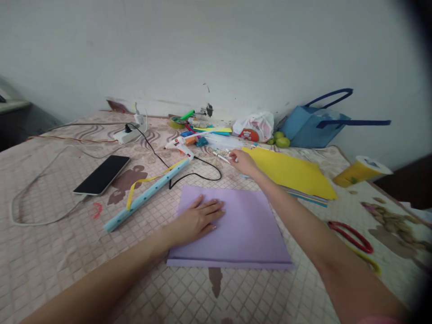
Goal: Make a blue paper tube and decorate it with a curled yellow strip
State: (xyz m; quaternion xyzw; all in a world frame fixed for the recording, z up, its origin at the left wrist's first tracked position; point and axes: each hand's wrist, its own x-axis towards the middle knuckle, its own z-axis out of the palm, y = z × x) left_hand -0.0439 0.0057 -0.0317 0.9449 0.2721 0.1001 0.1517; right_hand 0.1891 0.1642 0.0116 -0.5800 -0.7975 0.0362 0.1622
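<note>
My left hand (197,220) lies flat, fingers stretched, on a sheet of purple paper (243,225). A narrow strip along the paper's near edge is folded. Beyond the far edge, my right hand (245,163) reaches out with its fingers closed around something small and whitish, mostly hidden by them. Beside those fingertips lies a thin white stick (221,157), perhaps a pen. To the left rests a light blue paper tube (146,195) with dark spots, a yellow paper strip (138,181) along it. Yellow sheets (290,171) are stacked right of my right hand.
A white glue gun (180,146) with a black cord lies at the back, near a power strip (127,134). A phone (102,174) charges at left. At right are red-handled scissors (351,236), a yellow roll (357,172), a blue bag (310,128) and green fruit (282,142).
</note>
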